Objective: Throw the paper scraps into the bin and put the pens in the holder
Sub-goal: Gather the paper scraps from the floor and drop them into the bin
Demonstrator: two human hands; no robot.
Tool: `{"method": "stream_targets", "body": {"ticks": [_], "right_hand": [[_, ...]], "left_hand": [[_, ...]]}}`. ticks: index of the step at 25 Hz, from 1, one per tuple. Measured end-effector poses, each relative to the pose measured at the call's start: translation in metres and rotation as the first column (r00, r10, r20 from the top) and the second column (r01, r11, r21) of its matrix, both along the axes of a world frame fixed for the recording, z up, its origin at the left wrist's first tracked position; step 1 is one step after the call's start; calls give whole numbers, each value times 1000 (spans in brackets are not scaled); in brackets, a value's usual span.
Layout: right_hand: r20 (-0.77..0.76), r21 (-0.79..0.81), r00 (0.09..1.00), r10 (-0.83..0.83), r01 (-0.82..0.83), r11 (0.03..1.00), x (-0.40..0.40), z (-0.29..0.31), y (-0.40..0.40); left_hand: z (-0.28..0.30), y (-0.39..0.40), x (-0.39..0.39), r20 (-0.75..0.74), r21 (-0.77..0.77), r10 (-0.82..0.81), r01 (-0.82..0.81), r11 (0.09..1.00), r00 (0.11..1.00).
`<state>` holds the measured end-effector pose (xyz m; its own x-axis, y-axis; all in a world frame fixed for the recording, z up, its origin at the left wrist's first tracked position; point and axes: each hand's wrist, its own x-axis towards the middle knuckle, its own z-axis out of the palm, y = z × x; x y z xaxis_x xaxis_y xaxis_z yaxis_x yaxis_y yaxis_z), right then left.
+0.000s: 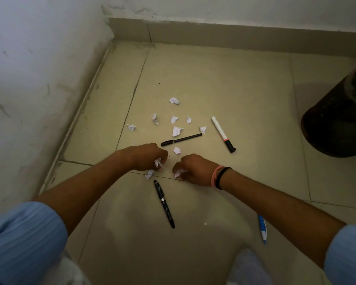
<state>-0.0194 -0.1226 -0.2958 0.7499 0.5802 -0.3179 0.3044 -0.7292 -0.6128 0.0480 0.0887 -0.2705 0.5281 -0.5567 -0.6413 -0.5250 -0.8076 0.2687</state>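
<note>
Paper scraps: small crumpled white bits, most scattered on the floor [224, 83] ahead of both hands, from the farthest scrap [174, 100] down to a lone scrap [177, 150] lying between the hands and the black pen.
Scraps in hand: the left hand [147, 156] has its fingers curled shut around a scrap [158, 162]; the right hand [193, 168] has its fingers pinched on another scrap [180, 173]. One more piece [150, 174] lies on the floor just below the left hand, touching or nearly touching it; I cannot tell which.
Pens: a black pen [181, 139] lies just beyond the hands; a white marker [223, 134] with a black cap lies to its right; a dark fountain pen [164, 203] lies near the person, between the forearms; a blue pen [262, 228] shows partly from under the right forearm. All four are on the floor, untouched.
Bin: a dark round container [337, 124] at the right edge is probably the bin, well apart from the scraps; its opening is out of view.
Holder: not in view.
Step in hand: gathering scraps, both hands at once; judging by how much remains on the floor, the task is at an early stage.
Next move calls for: either scooping the nearby loose pieces into the already closed fists without dropping what they hold, or carrying the handfuls right to the dark container and releasing them over its opening.
Surroundings: a scuffed white wall [39, 79] at left, a corner behind, blue sleeves on both arms, bands on the right wrist.
</note>
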Motion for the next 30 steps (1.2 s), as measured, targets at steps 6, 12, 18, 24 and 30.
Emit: {"method": "stream_targets", "body": {"ticks": [6, 12, 18, 24, 30], "right_hand": [[139, 178, 955, -261, 235, 956, 11, -5, 0], [101, 62, 914, -393, 388, 920, 34, -10, 8], [151, 7, 940, -306, 309, 951, 33, -25, 21], [217, 210, 765, -607, 570, 794, 64, 1, -8], [188, -313, 850, -493, 527, 790, 99, 7, -35]], "left_hand": [[-1, 10, 4, 5, -80, 74, -74, 994, 997], [-3, 25, 1, -25, 21, 78, -78, 997, 997], [-22, 20, -21, 306, 171, -224, 178, 969, 925], [-35, 39, -32, 485, 13, -264, 295, 956, 834], [-25, 29, -26, 527, -105, -89, 169, 980, 845]]}}
